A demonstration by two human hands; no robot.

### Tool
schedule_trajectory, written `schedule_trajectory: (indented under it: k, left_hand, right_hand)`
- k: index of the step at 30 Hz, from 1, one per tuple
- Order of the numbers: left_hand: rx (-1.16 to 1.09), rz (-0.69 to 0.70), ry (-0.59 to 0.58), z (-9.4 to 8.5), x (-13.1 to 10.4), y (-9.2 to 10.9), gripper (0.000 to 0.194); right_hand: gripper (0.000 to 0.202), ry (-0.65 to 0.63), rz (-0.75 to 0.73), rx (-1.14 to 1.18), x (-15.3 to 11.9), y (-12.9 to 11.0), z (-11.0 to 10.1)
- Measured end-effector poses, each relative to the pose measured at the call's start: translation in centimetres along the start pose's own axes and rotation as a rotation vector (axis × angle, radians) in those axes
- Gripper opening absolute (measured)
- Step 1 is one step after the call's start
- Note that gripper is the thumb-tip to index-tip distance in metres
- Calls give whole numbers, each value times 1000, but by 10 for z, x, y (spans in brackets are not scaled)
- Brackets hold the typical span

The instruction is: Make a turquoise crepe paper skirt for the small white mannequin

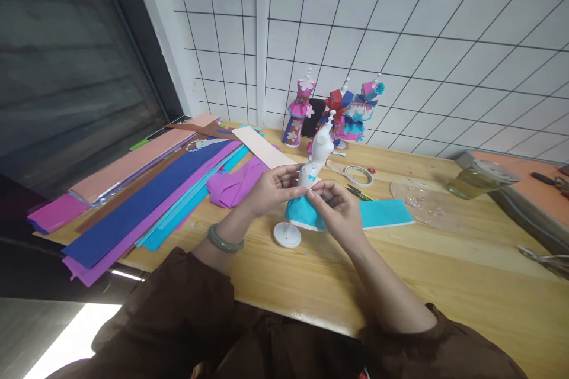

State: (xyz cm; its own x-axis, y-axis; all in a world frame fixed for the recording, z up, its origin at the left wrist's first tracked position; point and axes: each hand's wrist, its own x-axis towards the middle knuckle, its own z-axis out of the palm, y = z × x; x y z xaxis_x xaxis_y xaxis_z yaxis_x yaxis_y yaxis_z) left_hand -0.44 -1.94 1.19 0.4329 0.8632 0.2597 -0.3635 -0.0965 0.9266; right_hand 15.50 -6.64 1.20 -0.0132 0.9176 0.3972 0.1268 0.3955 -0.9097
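1. Far left: stacked paper strips (146, 204) — salmon, brown, dark blue, purple, light blue — lie slanting across the table (267, 284).
2. Right of them, a loose purple strip (235, 183) lies folded over.
3. The left hand (278, 189) has thumb and fingers nearly closed on the white mannequin (322, 148) at its lower body.
4. The mannequin leans right at center, near side, its round base tilted.
5. The right hand (338, 207) pinches the blue paper (386, 213) against the mannequin — the paper's free end reaches right.
6. Beyond: dressed mannequins (303, 103), a tape roll (358, 175).
7. Right: clear plate (427, 204), lidded cup (475, 180).
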Motion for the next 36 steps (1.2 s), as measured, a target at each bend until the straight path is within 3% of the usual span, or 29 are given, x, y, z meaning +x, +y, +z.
schedule_trajectory:
  k: [4,7,11,16,24,28,32,36]
  left_hand:
    - [-11,-8,60,-2,2,-1,60]
    - [-15,-25,119,-5,4,-1,60]
    - [-18,-39,196,-6,6,-2,57]
    - [-5,-72,218,-3,6,-2,57]
    - [-48,-98,243,-2,6,0,60]
    - [-62,-109,236,-3,6,0,61]
    - [-77,-96,228,-7,6,0,57]
    - [-90,-67,203,-12,8,-2,53]
  right_hand:
    - [18,53,-86,-106,1,0,-3]
    - [20,87,-371,-356,1,-1,-6]
    - [35,-48,-776,-652,-1,-2,-7]
    - [26,-98,-983,-853,-4,4,-3]
    - [17,-190,-1033,-915,-10,7,3]
    - [17,-233,-973,-866,-9,9,4]
    - [21,-200,-795,-588,-10,-2,7]
    - [9,-33,-549,-193,-29,-39,5]
